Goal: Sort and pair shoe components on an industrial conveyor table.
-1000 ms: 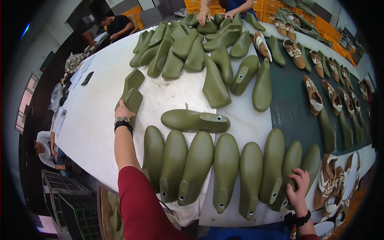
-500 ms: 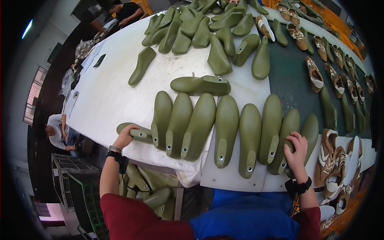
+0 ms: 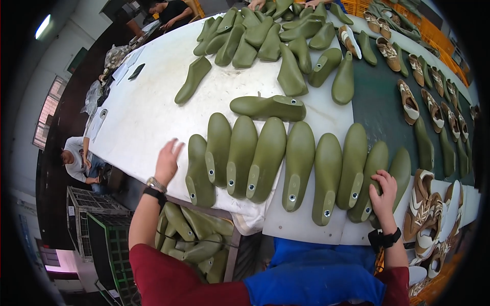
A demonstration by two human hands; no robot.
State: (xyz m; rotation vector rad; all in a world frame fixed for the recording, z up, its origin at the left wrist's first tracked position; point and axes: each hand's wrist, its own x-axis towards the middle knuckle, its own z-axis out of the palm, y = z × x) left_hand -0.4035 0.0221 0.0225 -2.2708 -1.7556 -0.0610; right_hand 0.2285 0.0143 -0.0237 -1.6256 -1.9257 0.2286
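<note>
A row of olive-green shoe lasts stands along the table's near edge, toes pointing away from me. My left hand is open just left of the leftmost last, fingers spread and touching nothing. At the right end, my right hand has its fingers curled over the rightmost last, hiding its middle. The neighbouring last stands close against that hand. Another shoe last lies crosswise behind the row.
More lasts are heaped at the far side, where another person's hand shows. Brown sneakers and lasts line the dark green surface at right. Below left, a bin holds loose lasts. Two people sit at left.
My left hand has let go of the leftmost last and moved off it; that last now points away from me in line with the row. My right hand stays in place. The view has shifted slightly.
</note>
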